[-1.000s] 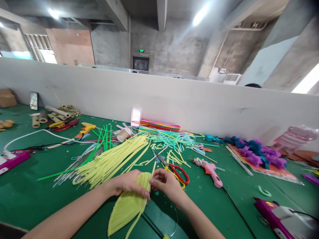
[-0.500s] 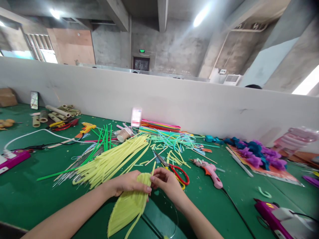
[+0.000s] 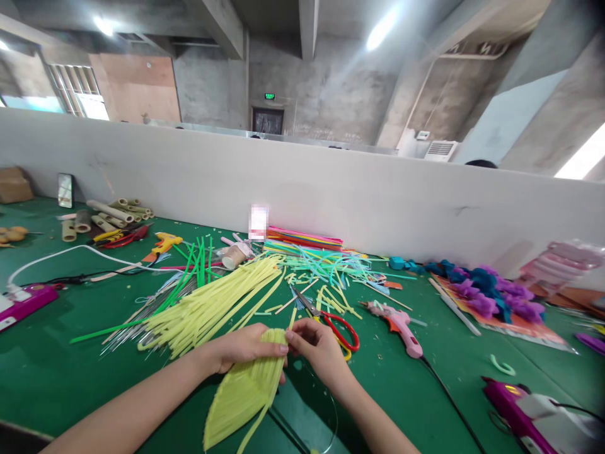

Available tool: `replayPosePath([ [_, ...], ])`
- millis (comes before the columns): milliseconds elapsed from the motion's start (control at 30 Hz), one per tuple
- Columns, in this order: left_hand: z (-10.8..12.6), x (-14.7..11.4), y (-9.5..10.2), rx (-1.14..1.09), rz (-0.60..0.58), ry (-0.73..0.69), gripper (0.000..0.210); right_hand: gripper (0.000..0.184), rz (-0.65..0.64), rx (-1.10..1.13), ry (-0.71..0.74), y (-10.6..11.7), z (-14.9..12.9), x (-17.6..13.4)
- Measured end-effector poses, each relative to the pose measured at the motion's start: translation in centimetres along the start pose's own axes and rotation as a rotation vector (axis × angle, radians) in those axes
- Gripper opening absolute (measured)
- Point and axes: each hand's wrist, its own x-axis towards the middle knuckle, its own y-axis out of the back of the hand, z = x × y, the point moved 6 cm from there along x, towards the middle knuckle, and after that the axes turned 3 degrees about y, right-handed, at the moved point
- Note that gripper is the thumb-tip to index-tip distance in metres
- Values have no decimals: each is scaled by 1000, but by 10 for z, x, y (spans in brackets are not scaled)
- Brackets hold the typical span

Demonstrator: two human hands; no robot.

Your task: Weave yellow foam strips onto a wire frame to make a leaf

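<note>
My left hand is wrapped round a fan-shaped piece of yellow pipe cleaners, laid side by side, with the thumb pressed across its upper part. At the piece's upper right edge, my right hand pinches a single yellow pipe cleaner whose tip sticks up above the fingers. Its long tail hangs down along the edge of the fan. Just beyond my right hand lie red-handled scissors. To the left, a heap of loose yellow pipe cleaners rests on the green table.
A pink glue gun with a black cord lies to the right. Further left are a yellow glue gun, bamboo tubes and a purple power strip. Another power strip stands front right. A white partition closes the back.
Almost nothing differs. The fingers of both hands shift very slightly at the edge of the yellow piece, which stays in place.
</note>
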Motion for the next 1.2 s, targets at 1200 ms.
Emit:
replayPosePath([
  [1200,26,-3,16,257,352,-264,42,47,9,-26,-106,8,2,0],
])
